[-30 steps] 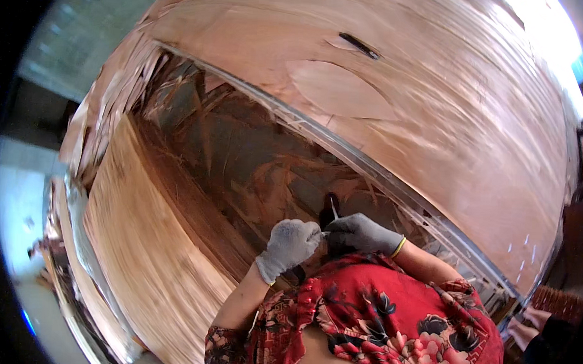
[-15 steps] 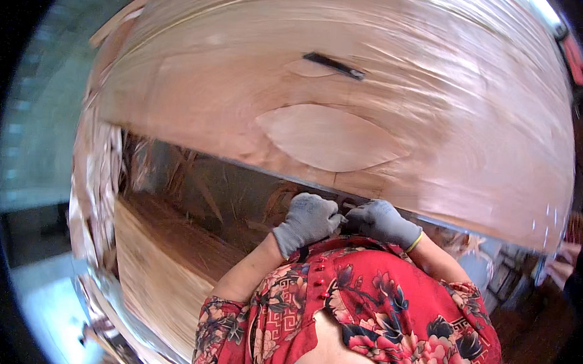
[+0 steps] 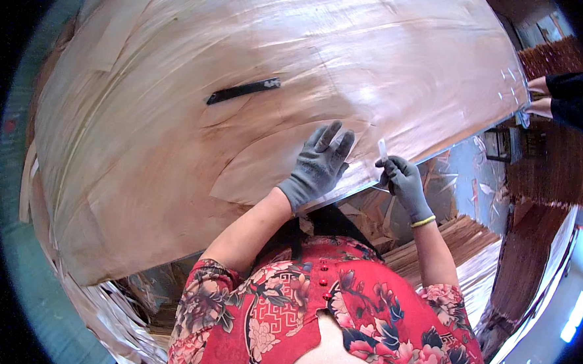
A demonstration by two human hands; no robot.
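Note:
A large sheet of thin wood veneer [image 3: 152, 194] lies across a waist-high stack. On its near part is a pointed oval piece of veneer [image 3: 252, 170], its right portion covered by my left hand [image 3: 319, 165]. That hand, in a grey glove, rests flat with its fingers spread. Just off the sheet's near edge, my right hand [image 3: 402, 181], also gloved, pinches a small whitish strip [image 3: 382, 149] that points up; its exact kind is unclear. Farther up the sheet lies a flat black bar [image 3: 243, 90] with a whitish right end.
At the right, another person's hands [image 3: 540, 96] are at the sheet's far right corner. Stacks of brown veneer [image 3: 546, 162] stand behind there. Below the near edge are another veneer stack [image 3: 460, 240] and torn scraps [image 3: 372, 216] on the floor.
My hands were together near my waist; now they are apart. The left has moved onto the veneer, the right out to the right with the whitish strip showing. The view has turned.

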